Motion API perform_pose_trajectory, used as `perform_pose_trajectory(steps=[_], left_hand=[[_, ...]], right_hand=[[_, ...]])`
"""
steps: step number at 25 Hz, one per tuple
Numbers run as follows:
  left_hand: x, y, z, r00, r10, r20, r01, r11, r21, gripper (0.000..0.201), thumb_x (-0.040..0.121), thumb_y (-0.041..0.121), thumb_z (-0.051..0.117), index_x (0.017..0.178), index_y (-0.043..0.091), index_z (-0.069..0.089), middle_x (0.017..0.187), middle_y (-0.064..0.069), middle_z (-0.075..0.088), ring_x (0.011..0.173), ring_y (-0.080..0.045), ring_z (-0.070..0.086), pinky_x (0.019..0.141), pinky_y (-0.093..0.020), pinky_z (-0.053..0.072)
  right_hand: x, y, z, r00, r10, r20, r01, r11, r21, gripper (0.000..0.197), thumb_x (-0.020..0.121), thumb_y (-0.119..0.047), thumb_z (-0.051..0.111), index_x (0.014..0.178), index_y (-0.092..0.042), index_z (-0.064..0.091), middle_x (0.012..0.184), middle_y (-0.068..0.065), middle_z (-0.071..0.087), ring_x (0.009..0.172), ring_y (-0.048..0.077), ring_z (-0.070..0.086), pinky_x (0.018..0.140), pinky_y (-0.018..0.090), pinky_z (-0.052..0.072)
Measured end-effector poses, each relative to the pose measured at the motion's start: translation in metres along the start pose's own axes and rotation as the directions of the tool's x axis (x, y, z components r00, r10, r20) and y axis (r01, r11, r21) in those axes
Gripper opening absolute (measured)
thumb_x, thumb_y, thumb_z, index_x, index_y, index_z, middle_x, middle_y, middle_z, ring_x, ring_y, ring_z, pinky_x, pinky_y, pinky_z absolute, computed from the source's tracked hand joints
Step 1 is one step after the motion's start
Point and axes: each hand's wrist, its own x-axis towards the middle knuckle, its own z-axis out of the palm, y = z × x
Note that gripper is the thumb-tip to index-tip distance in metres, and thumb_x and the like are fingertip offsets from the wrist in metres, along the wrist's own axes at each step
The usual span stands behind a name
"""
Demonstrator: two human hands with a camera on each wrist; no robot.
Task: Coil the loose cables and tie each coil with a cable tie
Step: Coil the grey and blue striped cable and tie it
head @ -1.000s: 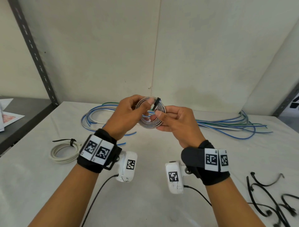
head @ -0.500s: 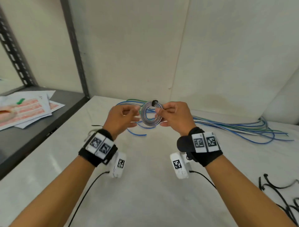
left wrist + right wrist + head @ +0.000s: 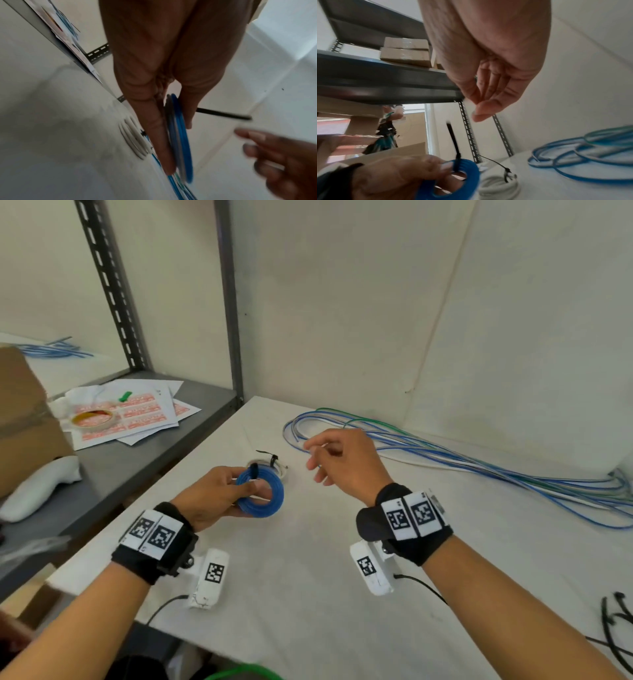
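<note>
One blue coil [image 3: 261, 495], already cinched by a black cable tie [image 3: 253, 470], sat pinched in my left hand [image 3: 214, 496] above the table [image 3: 308, 594] while my right hand [image 3: 342, 462] hung empty with fingers relaxed, so I judged it best laid flat beside the tied white coil [image 3: 498, 187].

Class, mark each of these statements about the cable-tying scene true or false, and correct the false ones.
1. The left hand holds a blue coiled cable. True.
2. The right hand grips the black cable tie on that coil. False: the right hand is off to the side, holding nothing.
3. A white coiled cable with a black tie lies on the white table. True.
4. The loose blue and green cables lie on the grey metal shelf. False: they lie on the table by the wall.
5. The blue coil has no tie. False: a black tie wraps it.
</note>
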Motion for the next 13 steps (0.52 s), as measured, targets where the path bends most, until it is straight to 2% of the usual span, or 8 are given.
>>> perform_pose_trajectory(steps=[1, 3, 4, 6, 8, 10, 11, 13], left_hand=[[0.0, 0.0, -0.007, 1.0, -0.022, 0.023, 0.022, 1.0, 0.021, 0.074, 0.062, 0.039, 0.092, 0.121, 0.003, 0.066, 0.114, -0.019, 0.073, 0.098, -0.022, 0.072, 0.079, -0.032, 0.061], [0.0, 0.002, -0.017, 0.995, -0.072, 0.071, 0.072, 0.997, 0.003, 0.072, 0.065, 0.038, 0.092, 0.121, 0.003, 0.064, 0.114, -0.018, 0.073, 0.099, -0.021, 0.072, 0.079, -0.03, 0.061], [0.001, 0.005, -0.019, 0.993, -0.088, 0.078, 0.088, 0.996, -0.001, 0.067, 0.068, 0.037, 0.09, 0.121, 0.004, 0.064, 0.112, -0.016, 0.074, 0.097, -0.019, 0.072, 0.077, -0.028, 0.061], [0.008, 0.006, -0.025, 0.995, -0.097, 0.03, 0.096, 0.995, 0.015, 0.047, 0.081, 0.029, 0.077, 0.119, 0.004, 0.066, 0.098, -0.009, 0.076, 0.087, -0.016, 0.072, 0.071, -0.025, 0.06], [0.02, 0.003, -0.037, 0.989, -0.116, -0.087, 0.121, 0.991, 0.054, 0.035, 0.089, 0.017, 0.07, 0.119, -0.001, 0.066, 0.083, -0.007, 0.073, 0.076, -0.015, 0.069, 0.067, -0.024, 0.059], [0.036, -0.003, -0.05, 0.97, -0.136, -0.201, 0.155, 0.985, 0.08, 0.034, 0.087, 0.015, 0.074, 0.116, -0.003, 0.067, 0.081, -0.012, 0.072, 0.074, -0.017, 0.069, 0.07, -0.029, 0.062], [0.044, -0.005, -0.055, 0.957, -0.147, -0.249, 0.176, 0.98, 0.097, 0.034, 0.085, 0.016, 0.077, 0.112, -0.002, 0.068, 0.084, -0.015, 0.074, 0.076, -0.019, 0.07, 0.078, -0.035, 0.062], [0.056, -0.007, -0.059, 0.934, -0.149, -0.326, 0.207, 0.966, 0.153, 0.03, 0.081, 0.02, 0.082, 0.102, 0.001, 0.071, 0.085, -0.017, 0.075, 0.077, -0.022, 0.07, 0.087, -0.042, 0.06]], right_hand=[[0.004, 0.005, 0.001, 0.998, 0.058, 0.027, -0.057, 0.998, -0.017, 0.013, 0.094, -0.013, 0.065, 0.106, -0.008, 0.069, 0.082, 0.01, 0.071, 0.061, 0.019, 0.067, 0.055, 0.029, 0.056], [0.014, 0.014, 0.016, 0.96, 0.194, 0.199, -0.19, 0.981, -0.04, 0.03, 0.093, -0.021, 0.071, 0.118, -0.006, 0.063, 0.091, 0.012, 0.069, 0.07, 0.02, 0.068, 0.056, 0.026, 0.057], [0.02, 0.017, 0.025, 0.936, 0.239, 0.258, -0.24, 0.97, -0.027, 0.032, 0.094, -0.019, 0.07, 0.12, -0.001, 0.063, 0.094, 0.015, 0.069, 0.071, 0.021, 0.068, 0.058, 0.026, 0.058], [0.03, 0.021, 0.045, 0.922, 0.262, 0.284, -0.279, 0.96, 0.02, 0.023, 0.096, -0.008, 0.066, 0.111, 0.009, 0.065, 0.089, 0.021, 0.069, 0.065, 0.02, 0.069, 0.061, 0.026, 0.061], [0.042, 0.022, 0.062, 0.913, 0.303, 0.275, -0.326, 0.944, 0.043, 0.008, 0.095, 0.001, 0.063, 0.097, 0.007, 0.067, 0.081, 0.02, 0.069, 0.057, 0.017, 0.069, 0.064, 0.027, 0.062], [0.053, 0.028, 0.072, 0.931, 0.325, 0.166, -0.322, 0.946, -0.046, 0.008, 0.094, -0.005, 0.065, 0.09, 0.001, 0.07, 0.084, 0.018, 0.072, 0.065, 0.022, 0.072, 0.074, 0.037, 0.063], [0.06, 0.032, 0.074, 0.952, 0.296, 0.073, -0.278, 0.942, -0.189, 0.013, 0.093, -0.015, 0.068, 0.094, -0.002, 0.072, 0.091, 0.015, 0.073, 0.078, 0.026, 0.073, 0.081, 0.04, 0.061], [0.068, 0.04, 0.076, 0.964, 0.264, -0.034, -0.25, 0.853, -0.458, 0.036, 0.09, -0.032, 0.072, 0.115, -0.006, 0.064, 0.112, 0.011, 0.067, 0.102, 0.029, 0.067, 0.091, 0.038, 0.054]])
